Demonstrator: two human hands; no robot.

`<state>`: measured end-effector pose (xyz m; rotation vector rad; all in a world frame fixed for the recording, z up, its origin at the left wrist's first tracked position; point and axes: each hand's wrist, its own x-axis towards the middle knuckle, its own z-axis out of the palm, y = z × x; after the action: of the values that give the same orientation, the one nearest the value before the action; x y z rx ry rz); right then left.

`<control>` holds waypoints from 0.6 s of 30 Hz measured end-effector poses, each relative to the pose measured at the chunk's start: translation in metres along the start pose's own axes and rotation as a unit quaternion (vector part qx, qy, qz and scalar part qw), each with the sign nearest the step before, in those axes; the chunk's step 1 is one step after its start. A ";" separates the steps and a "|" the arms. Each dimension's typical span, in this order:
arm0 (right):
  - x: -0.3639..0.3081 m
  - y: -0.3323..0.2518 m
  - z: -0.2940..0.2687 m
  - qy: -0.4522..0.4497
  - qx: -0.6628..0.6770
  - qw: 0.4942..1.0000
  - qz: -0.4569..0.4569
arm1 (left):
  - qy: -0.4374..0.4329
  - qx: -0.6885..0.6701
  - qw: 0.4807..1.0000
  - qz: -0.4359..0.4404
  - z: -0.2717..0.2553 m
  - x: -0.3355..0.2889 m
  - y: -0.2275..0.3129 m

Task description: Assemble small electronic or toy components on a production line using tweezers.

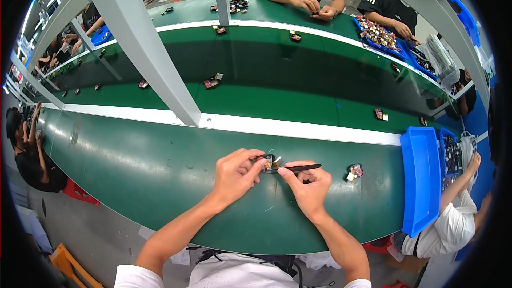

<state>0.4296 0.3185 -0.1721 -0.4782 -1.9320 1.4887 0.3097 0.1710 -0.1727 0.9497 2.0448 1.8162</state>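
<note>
My left hand (pixel 233 176) is closed, pinching a small black electronic part (pixel 270 159) between thumb and fingers above the green bench. A pale flap and a yellowish bit show on that part; its finer details are too small to make out. My right hand (pixel 309 191) grips a slim black tool that looks like tweezers (pixel 305 168). Its working end meets the right side of the part, near the pale flap. To the right of my right hand lies a similar small part (pixel 354 172), with pinkish and white areas.
A blue tray (pixel 413 181) stands at the bench's right end, beside another blue tray of dark parts (pixel 451 154). Beyond a white rail (pixel 277 128), a green conveyor belt (pixel 256 104) carries scattered parts. A grey post (pixel 144 42) rises ahead-left. Co-workers sit across and at both sides.
</note>
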 end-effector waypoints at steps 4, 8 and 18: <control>0.001 0.001 0.000 0.007 0.006 1.000 0.002 | -0.005 -0.006 1.000 -0.004 0.002 0.000 0.000; 0.001 0.005 0.001 0.006 0.041 0.998 0.044 | -0.012 -0.026 0.999 -0.016 0.003 -0.001 0.002; 0.003 -0.009 -0.006 -0.033 0.164 0.977 0.129 | 0.007 -0.059 0.998 0.009 0.008 -0.005 0.004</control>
<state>0.4320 0.3219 -0.1622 -0.5487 -1.6723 1.9706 0.3198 0.1746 -0.1716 0.9275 1.9200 1.9343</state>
